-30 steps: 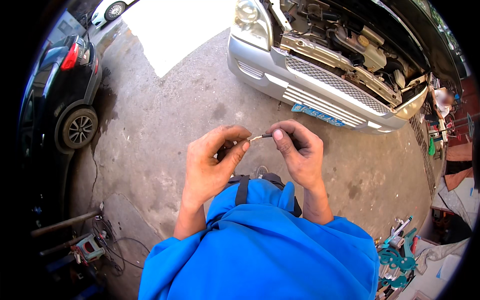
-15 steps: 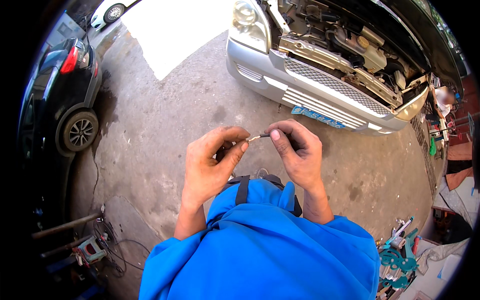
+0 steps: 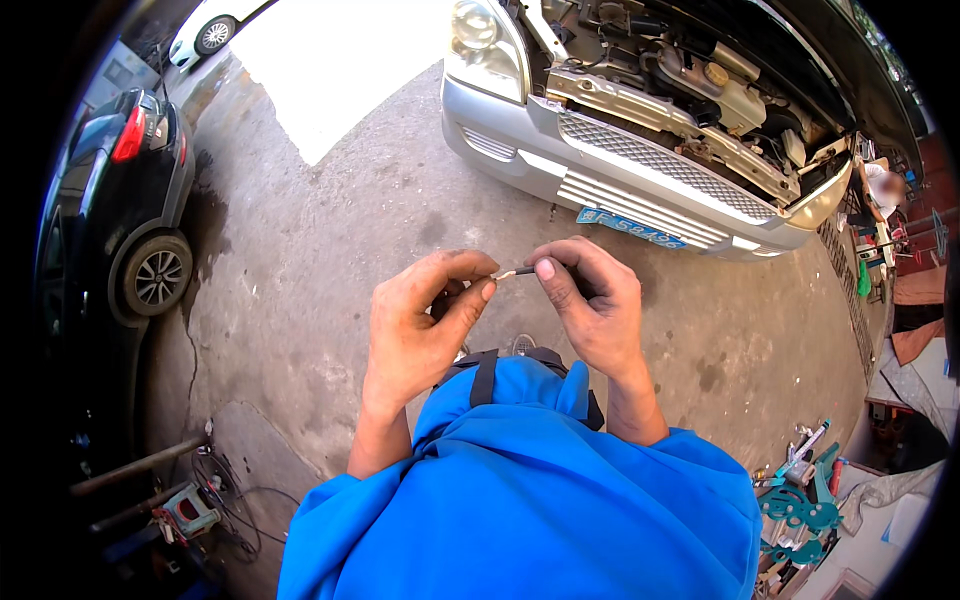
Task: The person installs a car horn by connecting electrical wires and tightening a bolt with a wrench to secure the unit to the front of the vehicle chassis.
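In the middle of the view both of my hands are pinched on a small thin piece, pale at one end and dark at the other. My left hand [image 3: 425, 330] grips the pale end [image 3: 505, 275] between thumb and forefinger, its other fingers curled behind. My right hand [image 3: 595, 310] grips the dark sleeve-like part [image 3: 523, 270] with thumb and forefinger; exactly what the piece is, I cannot make out. Below the hands is my blue top [image 3: 515, 500], with dark straps at its upper edge.
A silver vehicle [image 3: 620, 160] stands bonnet-up ahead. A black car [image 3: 95, 210] is at left, a white car [image 3: 200, 35] behind it. A person [image 3: 885, 190] is at far right. Tools [image 3: 800, 510] lie lower right; a corded machine [image 3: 185, 510] and bars [image 3: 135, 470] lower left.
The view has shifted slightly, and both hands sit a little further left in it. Their pinch on the small piece looks the same.
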